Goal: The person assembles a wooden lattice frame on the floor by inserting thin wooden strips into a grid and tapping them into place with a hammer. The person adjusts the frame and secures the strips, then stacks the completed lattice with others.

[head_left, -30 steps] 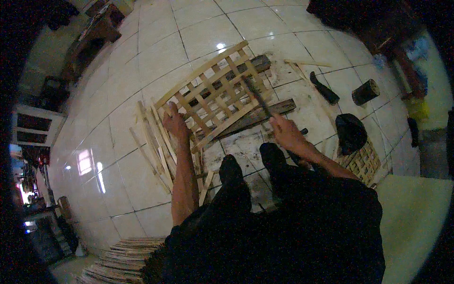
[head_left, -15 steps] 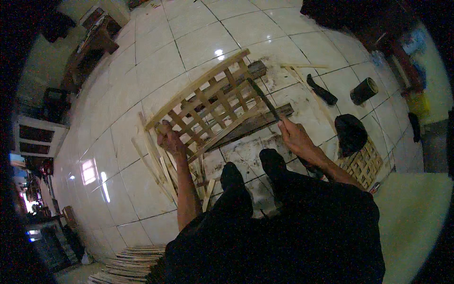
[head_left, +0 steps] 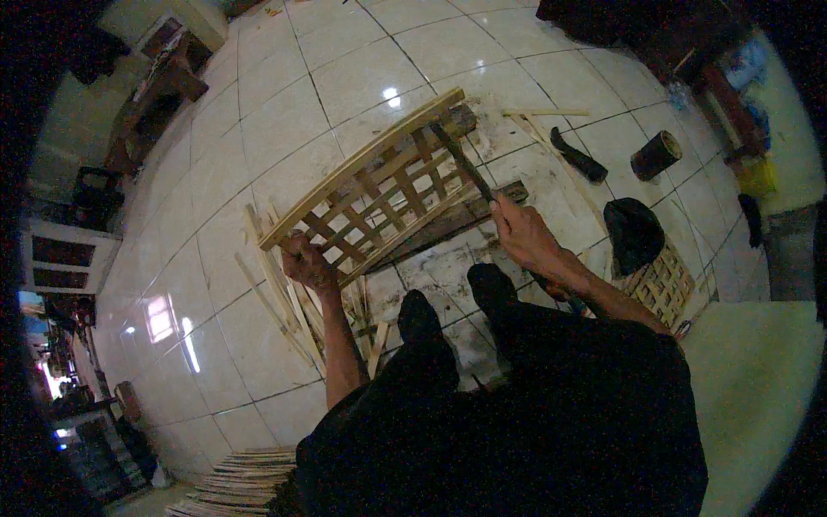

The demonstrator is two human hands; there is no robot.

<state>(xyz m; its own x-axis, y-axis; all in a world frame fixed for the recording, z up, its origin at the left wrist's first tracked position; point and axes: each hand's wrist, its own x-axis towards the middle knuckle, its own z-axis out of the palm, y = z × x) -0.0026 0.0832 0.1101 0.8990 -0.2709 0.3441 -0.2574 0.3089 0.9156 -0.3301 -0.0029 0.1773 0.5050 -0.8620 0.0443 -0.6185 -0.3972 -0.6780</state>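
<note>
A woven lattice panel of pale wooden or bamboo strips (head_left: 362, 165) is tilted up in front of my feet. My left hand (head_left: 310, 261) has its fingers closed around the panel's left end. In my right hand (head_left: 525, 231) is a long, narrow, dark blade (head_left: 465, 164), gripped at its near end. The blade's far end lies against the lattice near its right end, by the upper rail. Under the panel, dark worn boards (head_left: 491, 202) rest on the floor and are partly hidden by it.
Loose pale strips (head_left: 301, 314) lie beside my left arm, with a stack of strips (head_left: 233, 482) at lower left. To the right are a dark curved piece (head_left: 577, 157), a dark cylinder (head_left: 656, 155), a black bundle (head_left: 633, 237) and another woven lattice (head_left: 659, 289).
The blade has moved up and to the left across the lattice, with my right hand following. The panel has tipped slightly, so its openings look narrower. My left hand keeps its hold.
</note>
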